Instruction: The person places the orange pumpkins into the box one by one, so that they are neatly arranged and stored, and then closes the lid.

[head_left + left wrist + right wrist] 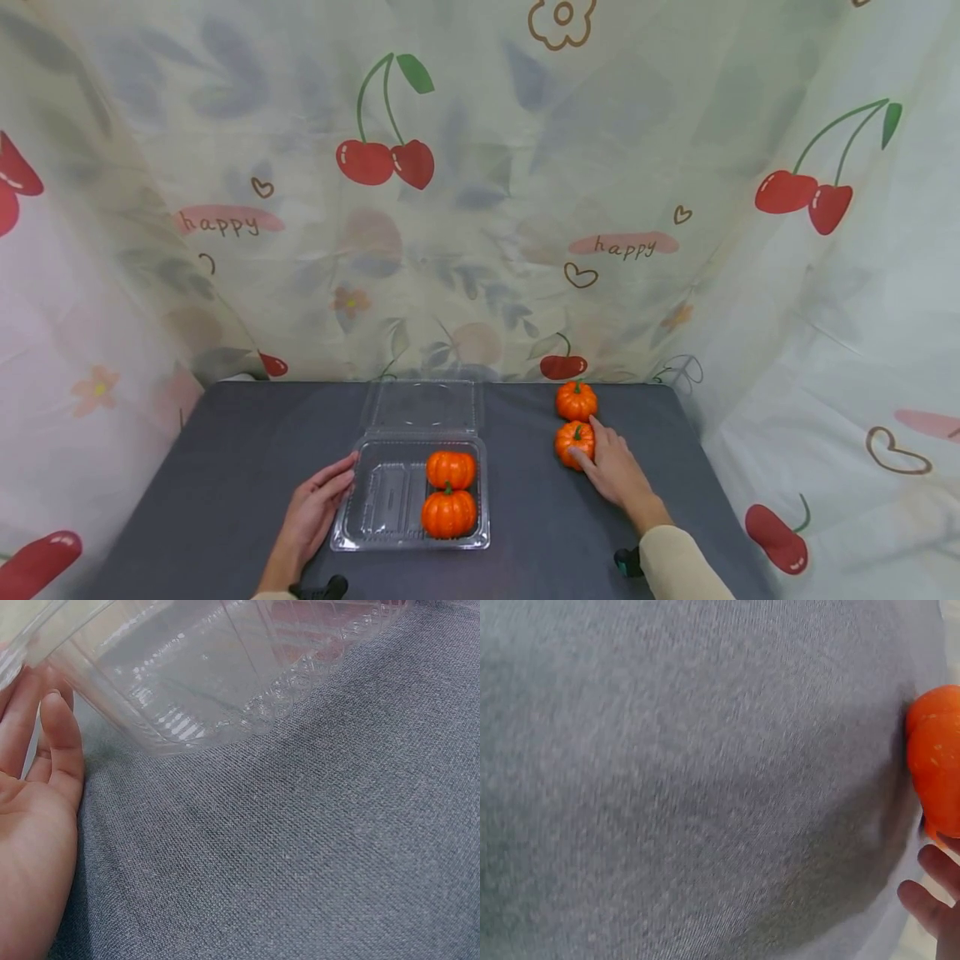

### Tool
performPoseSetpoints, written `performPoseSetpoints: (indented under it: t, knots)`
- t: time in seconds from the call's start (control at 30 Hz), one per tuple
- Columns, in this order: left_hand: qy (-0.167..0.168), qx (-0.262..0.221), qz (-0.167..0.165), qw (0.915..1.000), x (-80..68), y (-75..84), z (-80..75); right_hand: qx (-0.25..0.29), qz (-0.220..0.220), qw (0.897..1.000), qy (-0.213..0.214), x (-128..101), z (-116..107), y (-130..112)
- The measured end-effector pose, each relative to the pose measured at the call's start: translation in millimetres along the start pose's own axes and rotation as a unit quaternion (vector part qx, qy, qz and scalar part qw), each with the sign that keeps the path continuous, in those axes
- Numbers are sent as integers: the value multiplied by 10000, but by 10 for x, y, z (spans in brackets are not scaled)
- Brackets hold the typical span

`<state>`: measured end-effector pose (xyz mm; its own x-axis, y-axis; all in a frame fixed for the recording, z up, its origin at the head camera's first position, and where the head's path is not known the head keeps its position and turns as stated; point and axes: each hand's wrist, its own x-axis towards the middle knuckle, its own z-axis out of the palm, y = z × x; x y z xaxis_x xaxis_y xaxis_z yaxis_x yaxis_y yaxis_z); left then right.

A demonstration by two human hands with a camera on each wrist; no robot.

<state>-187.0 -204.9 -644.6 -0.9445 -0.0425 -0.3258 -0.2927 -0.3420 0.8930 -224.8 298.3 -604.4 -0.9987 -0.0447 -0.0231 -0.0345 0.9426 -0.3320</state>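
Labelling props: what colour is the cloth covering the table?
Dark grey cloth, a plain knit weave; clearest in the left wrist view.

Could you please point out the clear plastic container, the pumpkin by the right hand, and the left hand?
clear plastic container (375, 500), head view, bare tray floor.
pumpkin by the right hand (573, 439), head view, its orange top.
left hand (311, 515), head view, back of hand.
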Motion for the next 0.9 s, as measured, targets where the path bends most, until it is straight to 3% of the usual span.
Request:
performPoseSetpoints:
  t: [0.37, 0.63, 0.9]
  knots:
    - [-4, -48, 2, 10000, -14, -7, -6, 457, -152, 9986, 206, 4, 33, -177]
    - [-43, -85, 14, 10000, -16, -2, 24, 921, -650, 9919, 589, 5, 33, -307]
    - [-82, -136, -67, 9999, -6, -2, -10, 1163, -895, 9874, 594, -5, -18, -510]
